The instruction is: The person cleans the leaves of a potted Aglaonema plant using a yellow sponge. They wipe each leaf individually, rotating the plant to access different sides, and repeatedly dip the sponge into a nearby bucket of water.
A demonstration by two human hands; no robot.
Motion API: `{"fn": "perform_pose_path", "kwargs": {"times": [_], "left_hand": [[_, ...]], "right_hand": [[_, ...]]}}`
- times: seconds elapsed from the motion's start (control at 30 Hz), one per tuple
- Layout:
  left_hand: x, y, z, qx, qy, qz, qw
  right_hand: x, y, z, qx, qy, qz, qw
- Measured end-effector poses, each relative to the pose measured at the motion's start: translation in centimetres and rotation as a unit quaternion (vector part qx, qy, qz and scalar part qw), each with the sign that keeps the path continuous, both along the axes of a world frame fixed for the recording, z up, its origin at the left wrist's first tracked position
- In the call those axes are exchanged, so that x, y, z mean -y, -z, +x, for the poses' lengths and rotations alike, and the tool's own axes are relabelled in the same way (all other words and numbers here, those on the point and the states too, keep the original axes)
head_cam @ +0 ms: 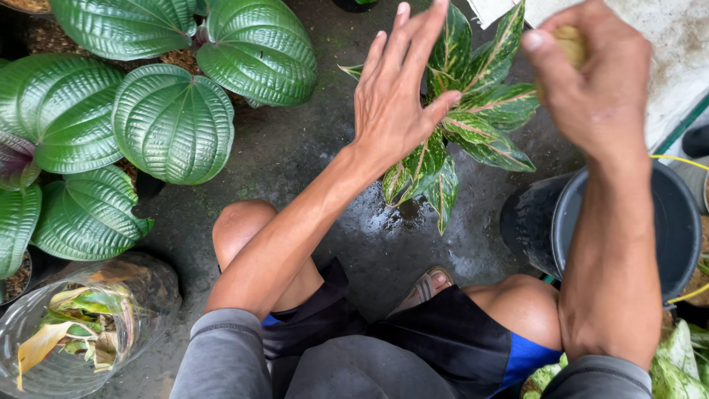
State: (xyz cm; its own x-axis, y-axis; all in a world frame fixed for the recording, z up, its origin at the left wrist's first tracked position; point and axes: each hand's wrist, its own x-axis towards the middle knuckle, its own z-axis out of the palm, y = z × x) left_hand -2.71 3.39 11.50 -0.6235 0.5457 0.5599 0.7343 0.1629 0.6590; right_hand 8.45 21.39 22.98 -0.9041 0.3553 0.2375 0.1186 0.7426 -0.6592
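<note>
Green-and-cream variegated plant stands centre-far on wet concrete; left hand spread, cradling its leaves; right hand closed around a tan sponge. Hard rubbing could tear a leaf.

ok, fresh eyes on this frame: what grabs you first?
The two bare arms reaching up the middle: the left hand spread open against a variegated green-and-pink plant, the right hand closed around a small tan object at the top right. Next, the big ribbed dark-green leaves filling the upper left, and the dark bucket at the right edge.
</note>
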Motion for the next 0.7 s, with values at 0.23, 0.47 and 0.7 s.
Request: {"fn": "perform_pose_path", "kwargs": {"times": [0.23,0.47,0.7], "left_hand": [[2.5,-1.9,2.0,-0.147,0.009,0.062,0.987],[3.3,-2.9,2.0,-0.152,-0.029,0.085,0.984],[3.9,-3.8,0.7,0.012,-0.123,-0.006,0.992]], "right_hand": [[-2.4,0.9,1.7,0.046,0.047,-0.098,0.993],[-2.5,1.4,2.0,0.083,0.033,-0.044,0.995],[-3.2,1.7,2.6,0.105,0.021,0.029,0.994]]}}
